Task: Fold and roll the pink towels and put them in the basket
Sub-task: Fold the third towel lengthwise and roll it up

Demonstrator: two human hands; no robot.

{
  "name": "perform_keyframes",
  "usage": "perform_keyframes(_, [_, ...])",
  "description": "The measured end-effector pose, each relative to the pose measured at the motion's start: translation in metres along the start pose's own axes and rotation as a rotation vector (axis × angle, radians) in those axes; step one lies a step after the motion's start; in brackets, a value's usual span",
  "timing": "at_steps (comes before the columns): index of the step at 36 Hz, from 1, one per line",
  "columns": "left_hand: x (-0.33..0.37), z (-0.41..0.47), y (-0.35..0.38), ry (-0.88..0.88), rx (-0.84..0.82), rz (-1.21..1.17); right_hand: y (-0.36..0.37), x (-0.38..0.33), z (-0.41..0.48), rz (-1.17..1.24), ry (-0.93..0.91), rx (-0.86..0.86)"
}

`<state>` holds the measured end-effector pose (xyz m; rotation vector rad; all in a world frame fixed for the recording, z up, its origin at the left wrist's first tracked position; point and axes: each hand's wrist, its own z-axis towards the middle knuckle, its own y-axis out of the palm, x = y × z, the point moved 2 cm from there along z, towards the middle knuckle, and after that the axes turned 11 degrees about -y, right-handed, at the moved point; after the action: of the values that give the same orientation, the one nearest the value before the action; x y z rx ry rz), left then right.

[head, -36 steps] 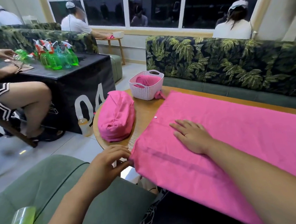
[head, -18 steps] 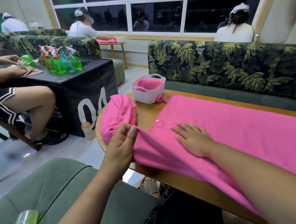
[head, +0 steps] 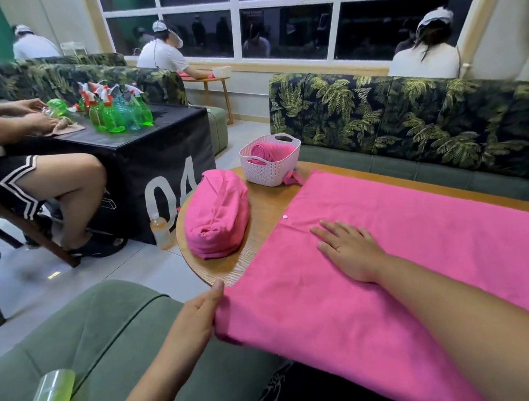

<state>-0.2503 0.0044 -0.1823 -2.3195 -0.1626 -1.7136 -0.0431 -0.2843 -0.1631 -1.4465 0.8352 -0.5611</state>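
Pink cloth lies under both hands. The fingers (head: 323,230) of the right hand (head: 351,250) are straight and a little spread. They press flat on the pink towel (head: 430,220) and hold nothing. The fingertips point to about 10 o'clock.

The left hand (head: 199,317) grasps the towel's near left corner, at 7 o'clock from the right hand. Its thumb (head: 216,289) lies on top by the edge. The other fingers are tucked under the cloth and cannot be seen. That corner hangs off the near edge of the table, over a green seat (head: 109,330).

The towel is spread flat on the wooden table (head: 264,209) and runs off toward 3 o'clock, out of the picture. A small white snap (head: 285,217) sits at its far left corner, at 11 o'clock from the right hand.

A pile of pink towels (head: 217,216) sits on the table at 10 o'clock from the right hand, near the spread towel but not touching it. The white basket (head: 267,175) stands at 1 o'clock from the pile, at the far end of the table. A rolled pink towel (head: 270,151) is inside it. A small bit of pink cloth (head: 291,178) lies on the table, touching the basket at its 4 o'clock side.

A leaf-print sofa (head: 407,118) stands behind the table at 12 o'clock. A drink bottle (head: 160,231) stands on the floor at 9 o'clock from the pile. At 10 o'clock is a black table (head: 147,155) with green spray bottles (head: 116,116) on top.
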Motion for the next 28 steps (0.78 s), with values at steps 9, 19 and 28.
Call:
perform_keyframes(9, [-0.020,-0.004,-0.002,-0.001,0.009,0.019,-0.001,-0.001,0.000,0.005,0.003,0.004])
perform_keyframes(19, [0.003,-0.005,-0.002,0.358,0.273,0.474,-0.007,-0.009,-0.005,-0.007,0.016,0.007])
perform_keyframes(28, [0.035,0.008,0.032,0.528,0.225,0.644,-0.016,-0.030,-0.056,-0.024,-0.037,0.081])
